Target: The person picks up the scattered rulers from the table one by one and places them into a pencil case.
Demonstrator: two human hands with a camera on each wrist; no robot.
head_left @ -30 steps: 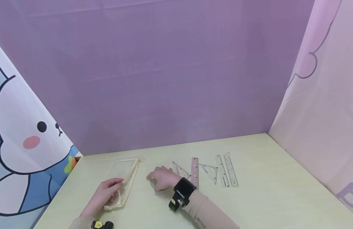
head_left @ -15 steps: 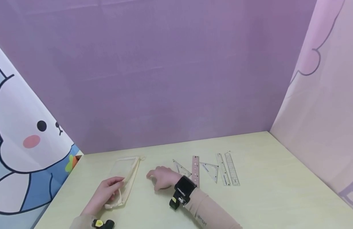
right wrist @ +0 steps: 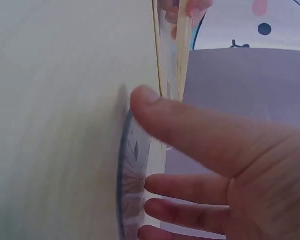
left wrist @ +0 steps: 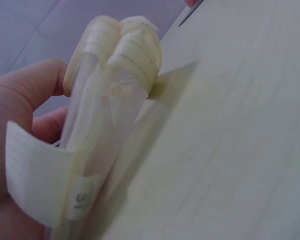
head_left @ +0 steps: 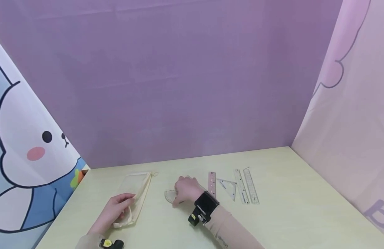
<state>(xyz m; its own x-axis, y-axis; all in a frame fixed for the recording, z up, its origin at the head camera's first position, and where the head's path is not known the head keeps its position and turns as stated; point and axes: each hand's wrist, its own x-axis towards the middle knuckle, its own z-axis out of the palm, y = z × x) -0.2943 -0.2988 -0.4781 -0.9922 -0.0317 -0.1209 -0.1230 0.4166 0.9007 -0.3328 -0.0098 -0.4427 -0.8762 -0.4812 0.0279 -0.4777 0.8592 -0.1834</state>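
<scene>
In the head view my left hand (head_left: 117,207) holds a pale mesh zip pouch (head_left: 139,204) by its near end. Close up, the cream zip edging (left wrist: 135,55) bulges and a small white tag (left wrist: 82,197) shows. My right hand (head_left: 188,190) is spread low over a clear protractor (head_left: 170,196), covering its right part. In the right wrist view the thumb lies near one end of the protractor (right wrist: 132,170), with straight fingertips at its side; firm contact cannot be told. A clear set square beside it is mostly hidden by this hand.
To the right lie a pink ruler (head_left: 212,183), a clear set square (head_left: 228,186) and two clear rulers, one (head_left: 242,186) beside the other (head_left: 251,185). A purple backdrop (head_left: 192,86) closes the pale table's (head_left: 288,193) far edge; printed cloths flank it.
My right hand has shifted right, uncovering the protractor's left part and covering the nearer set square. The left hand keeps its hold on the pouch.
</scene>
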